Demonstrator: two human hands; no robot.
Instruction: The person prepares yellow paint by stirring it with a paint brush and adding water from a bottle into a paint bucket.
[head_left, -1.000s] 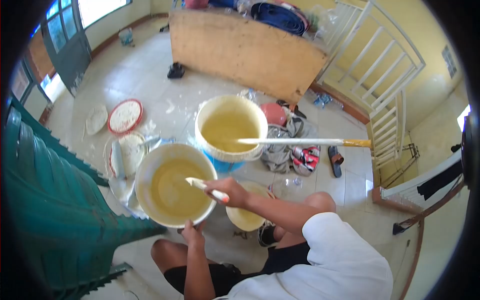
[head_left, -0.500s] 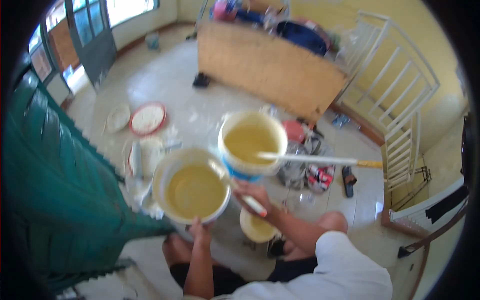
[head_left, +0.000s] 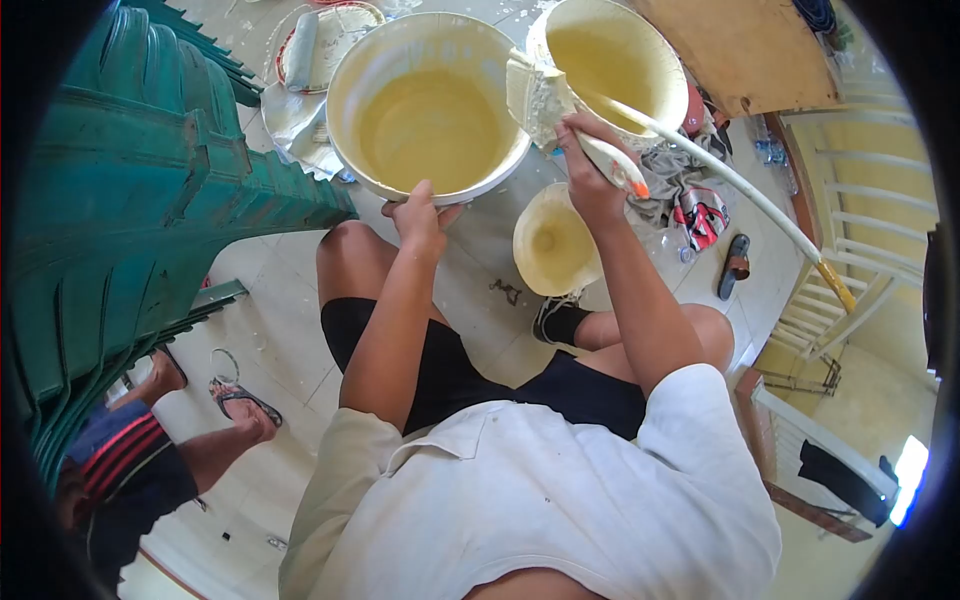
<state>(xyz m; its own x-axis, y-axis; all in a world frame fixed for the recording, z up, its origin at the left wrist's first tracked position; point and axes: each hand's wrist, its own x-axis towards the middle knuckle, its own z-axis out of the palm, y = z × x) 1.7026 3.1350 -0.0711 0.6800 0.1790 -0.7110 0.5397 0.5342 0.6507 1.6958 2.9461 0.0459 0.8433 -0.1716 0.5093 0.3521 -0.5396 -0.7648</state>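
Paint bucket (head_left: 430, 105), wide and full of yellow paint, sits on the floor (head_left: 290, 330) before the crouching person's knees. Their left hand (head_left: 420, 215) grips its near rim, while the right hand (head_left: 585, 165) is closed around a brush (head_left: 545, 100) held over the far rim. A second bucket (head_left: 610, 55) with a long stick (head_left: 730, 185) stands just behind, and a small bowl (head_left: 555, 245) lies beside the right forearm.
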